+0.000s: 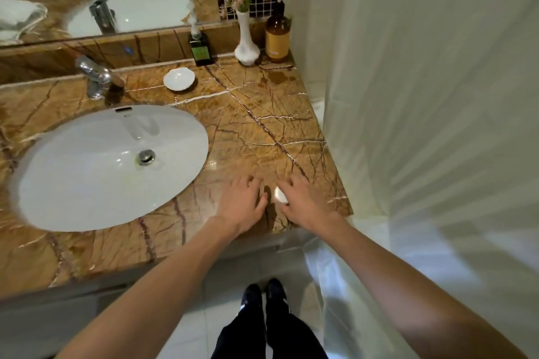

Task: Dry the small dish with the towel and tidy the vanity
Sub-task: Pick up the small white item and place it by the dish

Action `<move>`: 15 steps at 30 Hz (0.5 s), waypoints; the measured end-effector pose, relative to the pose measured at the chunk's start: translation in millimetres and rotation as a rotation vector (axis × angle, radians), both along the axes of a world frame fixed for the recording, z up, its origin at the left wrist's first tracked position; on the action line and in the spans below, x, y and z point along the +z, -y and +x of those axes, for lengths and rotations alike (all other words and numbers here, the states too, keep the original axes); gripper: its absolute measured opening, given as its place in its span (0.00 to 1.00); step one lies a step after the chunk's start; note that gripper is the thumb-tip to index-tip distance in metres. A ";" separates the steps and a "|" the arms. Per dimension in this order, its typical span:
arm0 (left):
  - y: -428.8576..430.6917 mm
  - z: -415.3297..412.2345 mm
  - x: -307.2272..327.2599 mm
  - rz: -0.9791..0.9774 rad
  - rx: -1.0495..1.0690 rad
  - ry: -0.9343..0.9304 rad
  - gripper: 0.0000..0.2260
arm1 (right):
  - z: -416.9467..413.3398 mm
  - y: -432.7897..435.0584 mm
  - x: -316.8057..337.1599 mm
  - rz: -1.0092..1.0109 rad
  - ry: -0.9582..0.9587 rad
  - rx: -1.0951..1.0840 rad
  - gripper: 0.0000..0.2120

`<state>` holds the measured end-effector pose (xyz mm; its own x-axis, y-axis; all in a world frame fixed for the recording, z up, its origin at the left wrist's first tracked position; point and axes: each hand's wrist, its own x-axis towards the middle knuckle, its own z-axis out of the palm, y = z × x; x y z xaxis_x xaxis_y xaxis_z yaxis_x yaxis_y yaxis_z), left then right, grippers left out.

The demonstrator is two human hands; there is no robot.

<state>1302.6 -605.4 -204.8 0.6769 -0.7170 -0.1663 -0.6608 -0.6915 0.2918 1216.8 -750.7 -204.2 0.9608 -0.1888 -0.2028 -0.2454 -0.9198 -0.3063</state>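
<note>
Marble vanity top (256, 114), brown, veined, with 1 oval white basin (110, 166) set in at left.

Item 1: small dish (179, 79), white, scalloped rim, upright on the counter near the tap (96, 74), well apart from both hands.

Item 2: small white object (280, 195), identity unclear, at the front edge. Right hand (303, 201) rests over it, fingers curled around its far side; whether it is actually clamped cannot be told. Left hand (245, 204) lies flat just beside, fingers spread, holding nothing.

Item 3: towel (20, 19), white, folded, visible only in the mirror, so it sits off the left of the frame.

Handling note: likely step is clearing the white object. Close the right fingers fully before lifting and keep clear of the counter edge. The dish needs 2 hands later: 1 to steady it, 1 to wipe.
</note>
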 end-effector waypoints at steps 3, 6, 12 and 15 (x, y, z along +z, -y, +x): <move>-0.9 -5.5 -1.9 0.006 -0.003 0.006 0.21 | -2.7 -2.6 -2.9 -0.005 0.017 -0.001 0.31; -1.4 -8.3 -3.0 0.002 -0.011 -0.005 0.20 | -1.4 -4.3 -5.9 -0.004 0.007 -0.004 0.29; -1.8 -11.1 -5.0 -0.010 -0.034 -0.020 0.19 | 3.4 -5.3 -8.1 -0.024 -0.005 -0.010 0.27; -0.9 -11.3 -8.1 -0.008 -0.046 -0.032 0.20 | 6.0 -4.9 -6.5 0.011 -0.006 -0.032 0.27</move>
<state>1291.3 -604.5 -213.0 0.6375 -0.7488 -0.1814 -0.6823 -0.6580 0.3185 1222.8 -745.8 -210.7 0.9531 -0.2174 -0.2106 -0.2766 -0.9079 -0.3151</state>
